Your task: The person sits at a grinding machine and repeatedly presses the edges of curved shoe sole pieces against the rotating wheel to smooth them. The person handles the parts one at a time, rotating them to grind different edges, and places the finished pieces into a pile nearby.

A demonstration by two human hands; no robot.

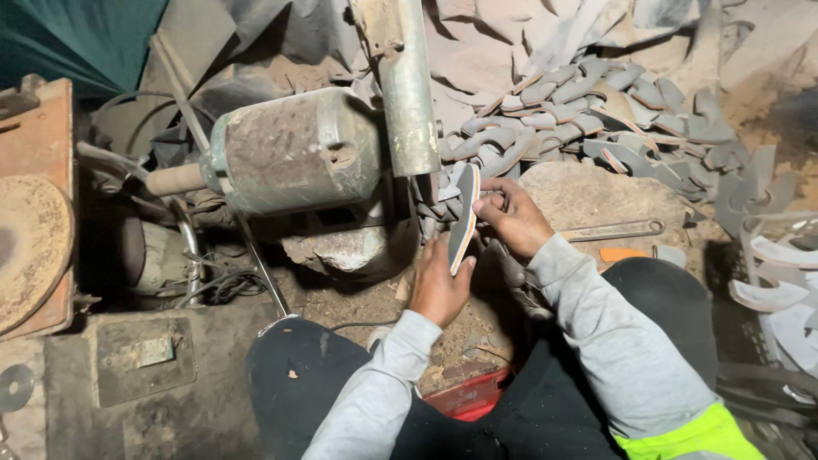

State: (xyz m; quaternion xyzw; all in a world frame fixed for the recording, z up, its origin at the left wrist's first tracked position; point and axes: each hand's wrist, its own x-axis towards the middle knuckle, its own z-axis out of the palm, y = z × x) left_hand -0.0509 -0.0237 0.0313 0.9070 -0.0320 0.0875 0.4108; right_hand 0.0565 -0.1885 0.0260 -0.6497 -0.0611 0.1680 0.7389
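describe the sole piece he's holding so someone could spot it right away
Start at the rusty motor; just right of it, both hands meet. The left hand and right hand hold a thin shoe sole edge-on. Unlike the grey soles in the pile behind, it shows an orange edge stripe.

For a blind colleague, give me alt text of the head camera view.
Both hands, left hand and right hand, hold a grey shoe sole on edge beside a rusty motor. A heap of soles lies behind it.
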